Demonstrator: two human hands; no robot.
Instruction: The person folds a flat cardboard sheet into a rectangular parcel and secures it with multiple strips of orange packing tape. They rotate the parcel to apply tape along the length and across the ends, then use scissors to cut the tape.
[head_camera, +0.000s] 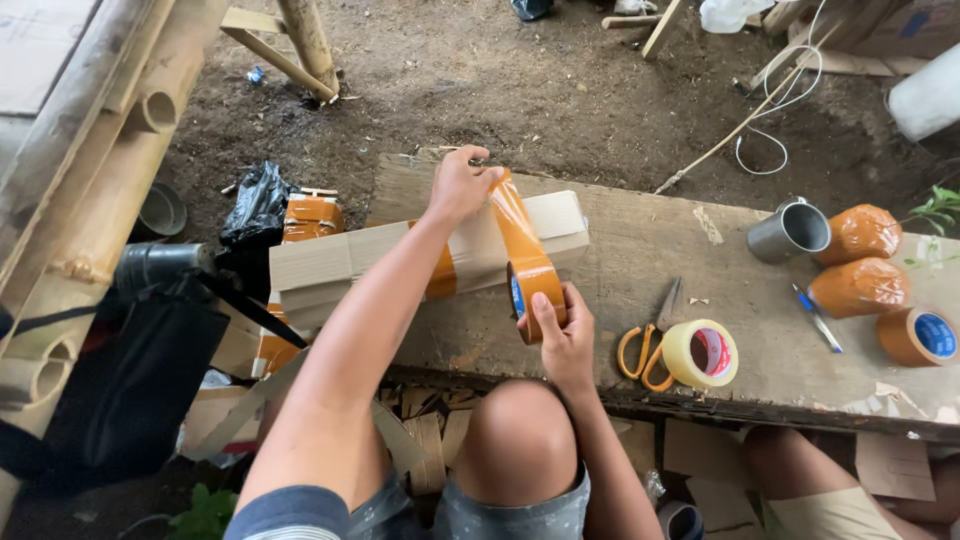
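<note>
A long cardboard box (340, 262) lies on a rough wooden plank (650, 250). My left hand (458, 187) presses the end of a brown tape strip (516, 228) onto the box's far top edge. My right hand (562, 335) grips the brown tape roll (533, 293) near the plank's front edge, and the strip stretches taut from the roll up to the box. An earlier band of brown tape (441, 272) wraps the box's middle. My bare knee (517, 440) sits just below the plank.
Orange-handled scissors (648, 345) and a clear tape roll (702, 353) lie right of my right hand. Further right are a metal mug (788, 232), a blue pen (817, 317), two wrapped orange bundles (860, 260) and another brown roll (918, 336). Taped boxes (310, 216) and bamboo (90, 160) stand at left. Another person's leg (810, 490) is at lower right.
</note>
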